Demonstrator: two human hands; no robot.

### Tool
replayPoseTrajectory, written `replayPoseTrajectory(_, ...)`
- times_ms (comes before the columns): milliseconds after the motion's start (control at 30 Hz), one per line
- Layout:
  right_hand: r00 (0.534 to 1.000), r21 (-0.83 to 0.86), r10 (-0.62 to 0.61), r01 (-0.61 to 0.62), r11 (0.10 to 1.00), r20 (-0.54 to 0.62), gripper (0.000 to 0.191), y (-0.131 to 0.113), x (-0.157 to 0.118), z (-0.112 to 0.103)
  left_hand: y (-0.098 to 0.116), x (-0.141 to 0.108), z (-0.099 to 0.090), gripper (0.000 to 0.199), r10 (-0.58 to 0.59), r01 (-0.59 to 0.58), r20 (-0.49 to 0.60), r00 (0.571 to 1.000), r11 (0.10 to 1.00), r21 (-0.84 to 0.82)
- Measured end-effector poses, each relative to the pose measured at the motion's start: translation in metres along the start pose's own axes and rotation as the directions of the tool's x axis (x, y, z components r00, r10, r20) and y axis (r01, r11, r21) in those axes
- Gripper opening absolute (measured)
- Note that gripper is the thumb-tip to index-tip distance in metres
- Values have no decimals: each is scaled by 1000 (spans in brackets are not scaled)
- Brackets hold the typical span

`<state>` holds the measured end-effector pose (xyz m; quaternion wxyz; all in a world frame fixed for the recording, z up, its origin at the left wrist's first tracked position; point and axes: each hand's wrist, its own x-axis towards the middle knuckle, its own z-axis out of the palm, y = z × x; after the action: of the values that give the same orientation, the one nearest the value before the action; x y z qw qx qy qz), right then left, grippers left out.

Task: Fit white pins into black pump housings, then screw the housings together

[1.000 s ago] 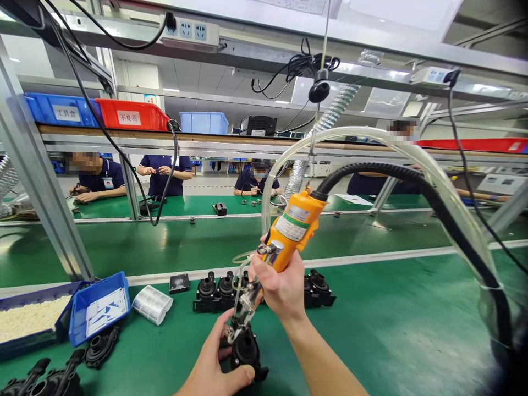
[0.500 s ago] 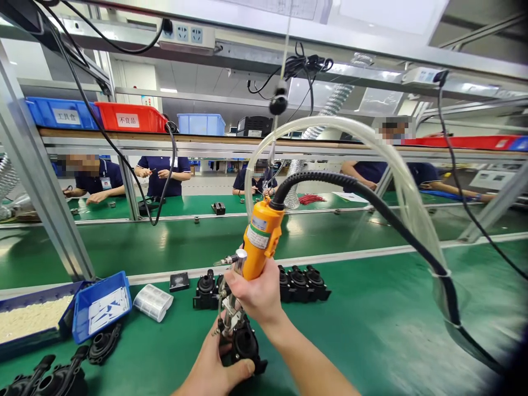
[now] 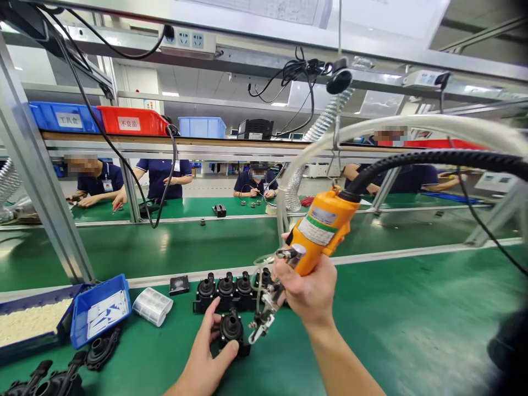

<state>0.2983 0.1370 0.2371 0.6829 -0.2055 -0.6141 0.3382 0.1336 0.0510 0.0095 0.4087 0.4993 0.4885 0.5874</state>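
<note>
My right hand [image 3: 311, 286] is wrapped round an orange power tool [image 3: 324, 228] with a metal tip assembly [image 3: 267, 314], tilted down to the left. The tip is just right of a black pump-like part [image 3: 231, 328] and looks clear of it. My left hand [image 3: 208, 352] holds that part on the green table, thumb at its front and fingers on its left side. Behind it stands a row of similar black parts [image 3: 226, 287], whose right end is hidden by the tool and my right hand.
On the left are a blue tray of white pieces [image 3: 126, 300], a clear plastic roll [image 3: 152, 306], a small black box [image 3: 179, 284] and loose black housings [image 3: 61, 380]. A thick black hose [image 3: 421, 159] arches right. People work across the bench.
My right hand has lifted the tool off the black part and swung it right, tilting it. The part in my left hand has moved slightly left and away from me, and stands more upright.
</note>
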Motion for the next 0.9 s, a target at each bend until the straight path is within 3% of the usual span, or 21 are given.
replayPoseTrajectory(100,994,151,94,-102,983,55,49,5,-9,5,0,0,0,96,-11,11,-19,1000,1000,-11)
replayPoseTrajectory(233,988,265,127,-147,953,93,55,11,-15,17,-3,0,0,97,-20,19,-15,1000,999,-40)
replayPoseTrajectory(433,985,248,140,-161,955,103,54,11,-14,25,3,1,1,97,-26,25,-16,1000,998,-63)
replayPoseTrajectory(667,981,228,144,-171,959,129,51,9,-14,25,23,0,-1,97,-41,45,62,997,996,-76)
replayPoseTrajectory(900,981,227,128,-159,961,144,56,13,-14,22,25,1,-2,96,-58,65,61,996,992,-105)
